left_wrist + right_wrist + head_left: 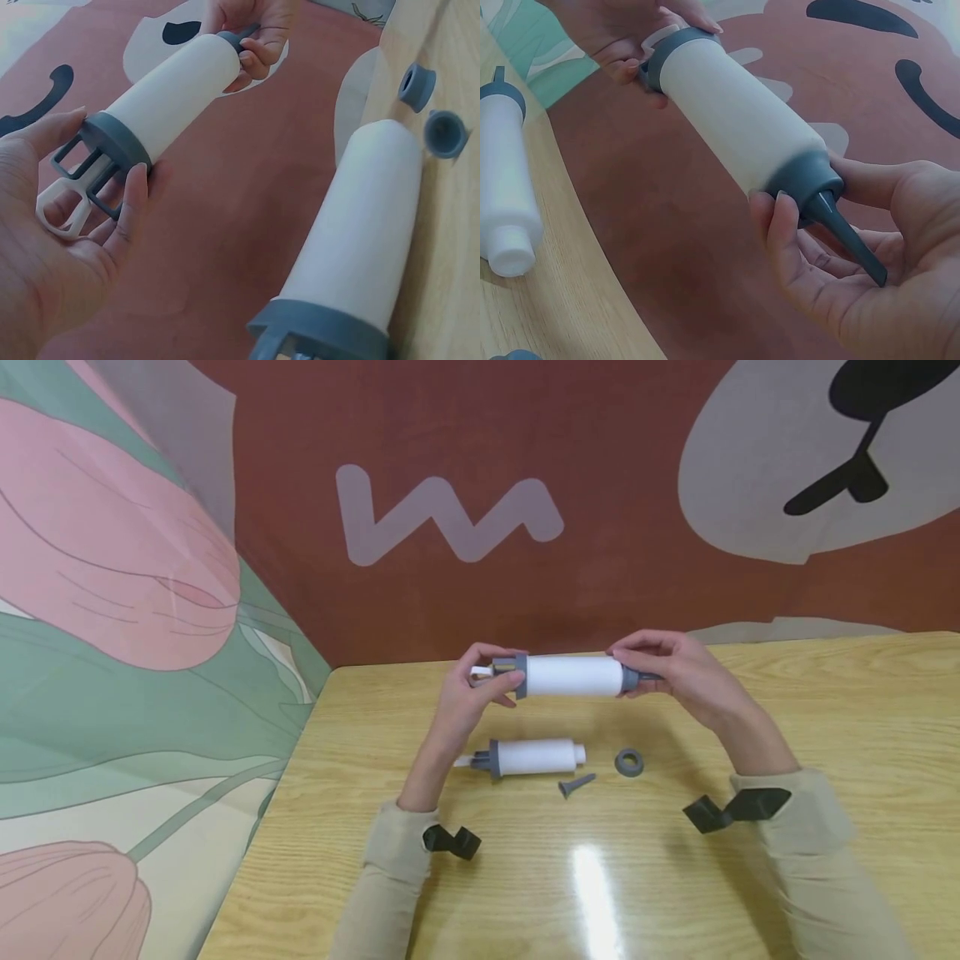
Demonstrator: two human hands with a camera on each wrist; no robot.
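A large white syringe-style applicator (573,677) is held level above the table by both hands. My left hand (468,689) grips its grey collar (116,142), thumb and fingers on either side, beside the grey handle loops and white plunger ring (64,210). At the other end my right hand (686,672) grips the grey screw ring (810,184). From that ring a tapered grey nozzle (851,240) points toward the right palm. Below, on the table, lies a second applicator (536,757) with a bare white tip (511,253).
Near the second applicator's tip, a loose grey nozzle (576,786) and a loose grey ring (629,762) lie on the wood-grain table (525,893). A brown patterned wall (450,602) rises behind the table's back edge. Dark camera mounts (452,842) sit on both wrists.
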